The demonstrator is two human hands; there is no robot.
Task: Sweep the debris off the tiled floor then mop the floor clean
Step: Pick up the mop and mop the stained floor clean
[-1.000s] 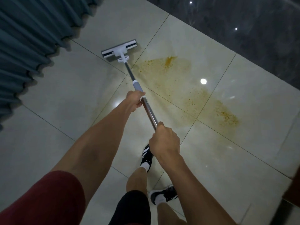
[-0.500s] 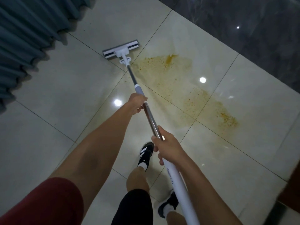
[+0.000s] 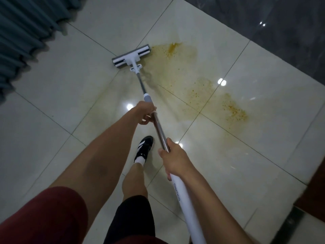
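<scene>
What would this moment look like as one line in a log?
stage: mopping | left hand: grips mop handle | right hand: grips handle | mop head: flat on floor, beside yellow stain

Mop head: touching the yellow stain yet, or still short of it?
Touching. In the head view the mop head lies flat on the tile, and its right end meets the left edge of the yellow stain with no clean tile between.
</scene>
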